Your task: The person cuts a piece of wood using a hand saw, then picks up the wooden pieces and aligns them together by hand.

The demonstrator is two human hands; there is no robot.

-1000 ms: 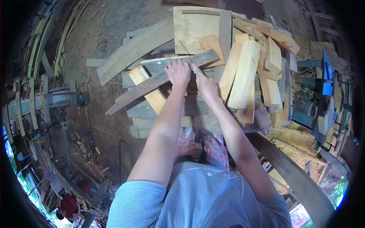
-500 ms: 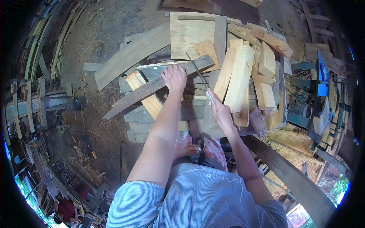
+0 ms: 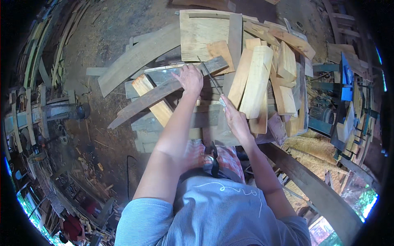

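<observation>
My left hand (image 3: 191, 79) is on a long dark weathered plank (image 3: 164, 92), fingers bent over its far edge and thumb spread to the left. The plank lies slantwise across the pile, its pointed end toward the near left. My right hand (image 3: 237, 123) is closed round the pale, wrapped-looking near end of a thin dark rod-like tool (image 3: 210, 76). The rod's far end reaches up beside the plank's right part; whether they touch, I cannot tell. Beneath the plank rests a pale wood block (image 3: 160, 110).
Right of my hands are stacked pale timber pieces (image 3: 257, 82). A wide light board (image 3: 203, 35) and a long curved grey board (image 3: 141, 57) lie at the back. Sawdust (image 3: 314, 149) and a long beam (image 3: 316, 188) are at the near right. Blue machinery (image 3: 322, 117) stands farther right.
My left hand has shifted slightly right along the plank, its thumb now spread wider. The plank's right end has tilted a little farther away. My right hand still holds the rod-like tool.
</observation>
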